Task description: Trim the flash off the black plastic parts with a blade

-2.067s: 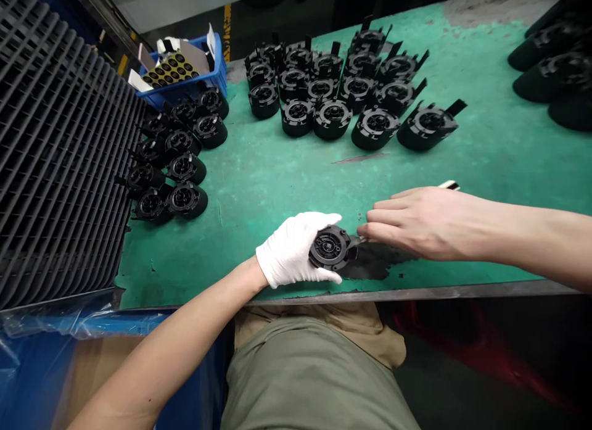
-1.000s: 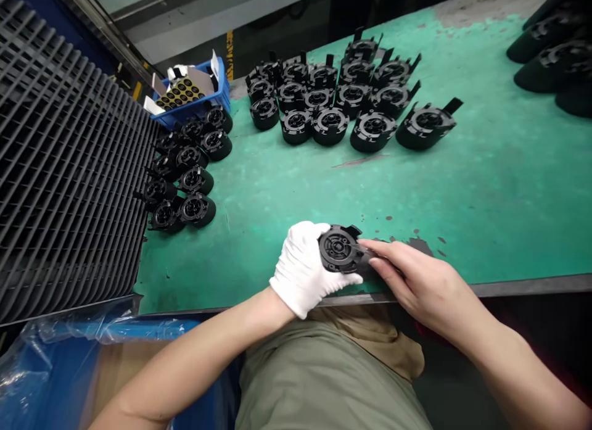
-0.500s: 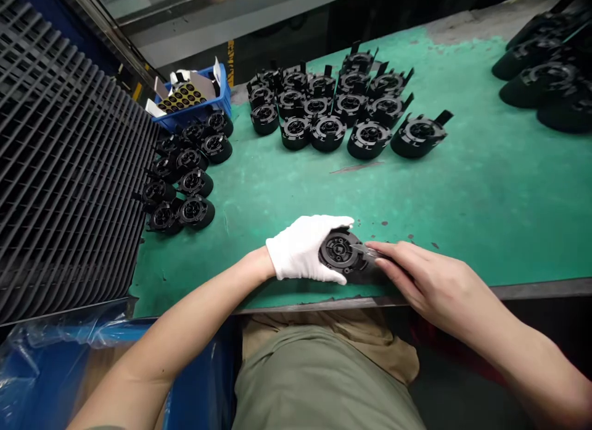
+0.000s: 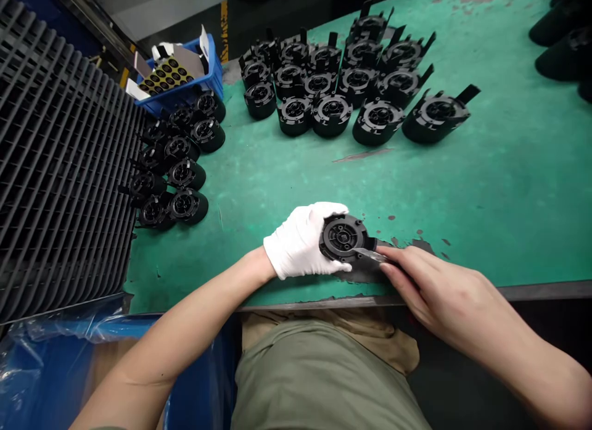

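Green surfacing, worn through in patches, covers the tabletop (image 4: 277,177). Its grey front edge (image 4: 546,289) runs just below the gloved left hand (image 4: 300,242). A dark slatted rack (image 4: 65,171) borders the left side. A broad band of green surface separates the left hand and the bare right hand (image 4: 437,282) from the rear group of black housings (image 4: 332,114); a wider stretch extends to the right.

One black round part (image 4: 343,235) is located near the front edge, its ringed face toward the camera. The left hand is clamped around its left side, digits on opposite sides of the rim. The right hand is closed on one slim pointed tool (image 4: 370,255), tip at the lower right of the face; contact cannot be confirmed. The hands are apart.

Counts: rear group, about sixteen, overlapping; left group of similar housings (image 4: 187,205), ten visible, beside the rack; right group (image 4: 564,57), cut off by the frame, total not determinable. One blue bin (image 4: 215,72) stands behind the left group, holding a sheet of dark discs (image 4: 166,75).
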The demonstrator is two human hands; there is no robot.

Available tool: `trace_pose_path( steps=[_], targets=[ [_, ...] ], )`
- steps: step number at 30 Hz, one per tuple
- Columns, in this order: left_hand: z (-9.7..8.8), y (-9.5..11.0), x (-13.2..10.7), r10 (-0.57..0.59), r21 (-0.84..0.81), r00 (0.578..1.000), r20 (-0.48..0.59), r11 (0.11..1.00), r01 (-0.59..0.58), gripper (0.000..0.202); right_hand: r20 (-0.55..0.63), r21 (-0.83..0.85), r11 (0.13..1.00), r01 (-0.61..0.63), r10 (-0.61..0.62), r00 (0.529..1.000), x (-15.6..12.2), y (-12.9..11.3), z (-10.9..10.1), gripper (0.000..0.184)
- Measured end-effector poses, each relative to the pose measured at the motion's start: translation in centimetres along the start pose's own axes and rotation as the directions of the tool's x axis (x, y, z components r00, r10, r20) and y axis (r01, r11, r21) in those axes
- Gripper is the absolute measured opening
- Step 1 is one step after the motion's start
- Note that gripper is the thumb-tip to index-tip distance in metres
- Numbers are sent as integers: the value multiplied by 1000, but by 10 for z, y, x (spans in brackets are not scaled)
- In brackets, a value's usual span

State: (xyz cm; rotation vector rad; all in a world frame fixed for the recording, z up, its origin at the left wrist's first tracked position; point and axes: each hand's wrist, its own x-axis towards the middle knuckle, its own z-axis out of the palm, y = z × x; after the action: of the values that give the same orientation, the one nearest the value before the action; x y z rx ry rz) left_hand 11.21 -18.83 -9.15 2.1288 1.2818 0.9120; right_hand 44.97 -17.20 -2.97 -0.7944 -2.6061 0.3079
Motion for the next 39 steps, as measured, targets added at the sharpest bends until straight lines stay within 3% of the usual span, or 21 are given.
trace_pose_path(
  steps=[6,12,17,22,25,33,36,39],
  targets=[
    [5,8,-21,-6,203,983,-186,978,44,130,17,-67,998,22,-21,1000,17,7,5,30],
    [14,10,-28,-75,250,984,-161,962,114,126,130,-166,981,103,-82,988,32,8,3,35],
    [10,13,-25,-57,246,989,-137,965,90,119,102,-270,948,169,-146,984,37,-5,-5,32],
    [8,17,-23,3,251,985,-174,967,41,107,129,-321,936,147,-111,985,34,-26,-11,48],
    [11,17,-23,3,251,983,-186,967,44,107,101,-337,935,108,-78,992,30,-35,-9,47],
    [12,11,-17,-99,177,986,-132,977,122,114,90,-395,918,45,-11,996,27,-46,-3,31],
    [16,16,-18,-177,171,969,-171,964,206,115,90,-374,927,4,32,995,29,-41,4,31],
    [23,24,-28,-262,163,931,-252,937,308,119,60,-245,969,-22,38,997,32,-26,9,31]
  ],
)
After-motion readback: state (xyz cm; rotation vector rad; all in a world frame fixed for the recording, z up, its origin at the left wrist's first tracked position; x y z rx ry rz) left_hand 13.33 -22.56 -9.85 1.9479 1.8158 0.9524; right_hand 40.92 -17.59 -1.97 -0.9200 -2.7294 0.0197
